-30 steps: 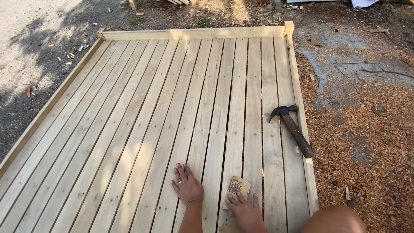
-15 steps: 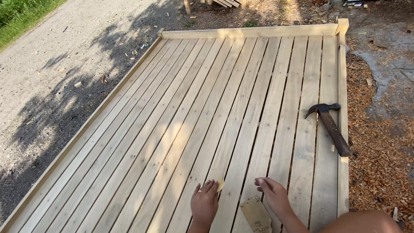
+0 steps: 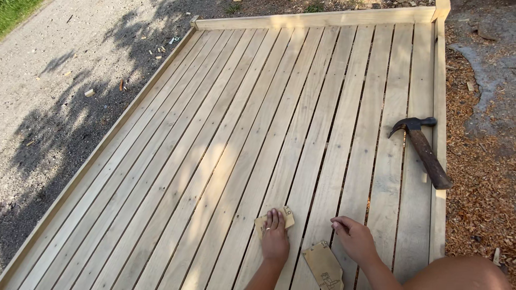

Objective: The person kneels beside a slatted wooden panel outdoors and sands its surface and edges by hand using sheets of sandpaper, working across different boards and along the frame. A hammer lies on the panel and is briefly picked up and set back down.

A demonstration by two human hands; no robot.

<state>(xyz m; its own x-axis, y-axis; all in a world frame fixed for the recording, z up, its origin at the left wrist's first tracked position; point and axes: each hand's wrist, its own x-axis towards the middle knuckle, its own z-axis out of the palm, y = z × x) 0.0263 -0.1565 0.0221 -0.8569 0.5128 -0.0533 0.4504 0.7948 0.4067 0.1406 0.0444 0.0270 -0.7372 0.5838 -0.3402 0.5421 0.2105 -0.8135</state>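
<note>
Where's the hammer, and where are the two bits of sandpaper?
hammer (image 3: 427, 156): head view, on its handle.
sandpaper under left hand (image 3: 287, 216): head view, corner showing.
loose sandpaper (image 3: 322, 264): head view, its middle.

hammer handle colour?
Dark brown, on the hammer lying at the deck's right edge; head view.
</note>
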